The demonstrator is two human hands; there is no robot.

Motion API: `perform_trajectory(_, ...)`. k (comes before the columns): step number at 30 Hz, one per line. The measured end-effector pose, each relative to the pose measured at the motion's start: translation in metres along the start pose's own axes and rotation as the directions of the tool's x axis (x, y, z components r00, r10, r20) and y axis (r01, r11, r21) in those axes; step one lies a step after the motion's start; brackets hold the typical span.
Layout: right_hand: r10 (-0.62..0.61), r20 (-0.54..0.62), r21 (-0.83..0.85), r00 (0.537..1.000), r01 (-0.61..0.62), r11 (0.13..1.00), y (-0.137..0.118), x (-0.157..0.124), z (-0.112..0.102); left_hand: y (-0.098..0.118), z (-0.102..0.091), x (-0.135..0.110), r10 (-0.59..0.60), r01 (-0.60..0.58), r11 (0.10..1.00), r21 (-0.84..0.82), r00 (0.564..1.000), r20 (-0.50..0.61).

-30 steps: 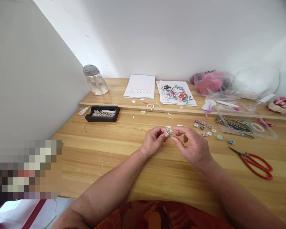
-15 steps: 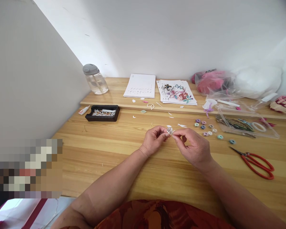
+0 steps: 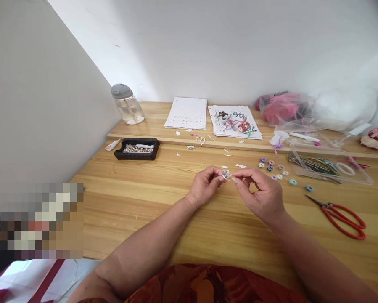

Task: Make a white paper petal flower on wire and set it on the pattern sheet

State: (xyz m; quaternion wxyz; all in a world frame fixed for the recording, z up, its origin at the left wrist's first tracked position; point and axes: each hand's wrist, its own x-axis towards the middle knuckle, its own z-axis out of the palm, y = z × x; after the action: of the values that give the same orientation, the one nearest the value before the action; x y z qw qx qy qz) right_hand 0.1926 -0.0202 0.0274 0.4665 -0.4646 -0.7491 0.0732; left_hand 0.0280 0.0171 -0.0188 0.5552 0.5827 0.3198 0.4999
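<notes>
Both hands meet over the middle of the wooden table (image 3: 151,202), pinching one small pale paper coil (image 3: 225,173) between them. Left hand (image 3: 205,185) is curled, thumb and forefinger closed on the coil's left side. Right hand (image 3: 262,194) is curled too, fingertips closed on the coil's right edge — too small to tell exactly how the piece is shaped. The coil sits just above the tabletop, between the two sets of fingertips.

Just right of the hands, a scatter of small coloured paper coils (image 3: 275,168) lies on the table. Red scissors (image 3: 342,215) lie further right, near the edge. A clear plastic box (image 3: 327,167) of strips is behind them. Far left — a black tray (image 3: 136,148) of beads, with a water bottle (image 3: 127,105) on the raised shelf behind. White sheets (image 3: 186,113) and a floral paper design (image 3: 236,122) lie on that shelf.
</notes>
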Motion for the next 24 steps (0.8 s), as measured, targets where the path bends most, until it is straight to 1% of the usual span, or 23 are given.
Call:
perform_trajectory(2,0.107,0.012,0.077,0.994,-0.108,0.991,0.0017,-0.001,0.0006,0.0003,0.0004,0.0004,-0.006,0.006,1.0,-0.005,1.0,-0.003)
perform_trajectory(5,0.253,0.1,0.22,0.962,-0.269,0.937,0.0055,-0.002,0.0026,-0.0001,0.0012,0.0011,-0.011,0.011,1.0,-0.019,1.0,-0.012)
perform_trajectory(7,0.317,0.174,0.29,0.933,-0.356,0.889,0.0074,-0.0017,0.0038,-0.0013,0.0015,0.0011,-0.01,0.009,1.0,-0.024,1.0,-0.017)
perform_trajectory(9,0.345,0.216,0.332,0.914,-0.401,0.854,0.0078,-0.001,0.0047,-0.0026,0.0017,0.0008,-0.01,0.009,1.0,-0.02,1.0,-0.007)
perform_trajectory(12,0.357,0.222,0.368,0.908,-0.417,0.831,0.0063,-0.0004,0.0062,-0.0033,0.0017,0.0002,-0.009,0.009,1.0,-0.007,1.0,0.014)
perform_trajectory(15,0.357,0.207,0.401,0.911,-0.411,0.818,0.0042,-0.0009,0.008,-0.0026,0.0016,0.0001,-0.004,0.004,1.0,0.003,1.0,0.022)
perform_trajectory(20,0.342,0.207,0.422,0.917,-0.399,0.814,0.0034,-0.0017,0.0092,-0.0011,0.0015,0.0004,0.003,-0.004,1.0,0.019,1.0,0.027)
perform_trajectory(24,0.327,0.214,0.445,0.921,-0.39,0.806,0.0074,-0.0017,0.007,-0.0014,0.0019,0.0002,0.005,-0.005,1.0,0.009,0.999,0.036)
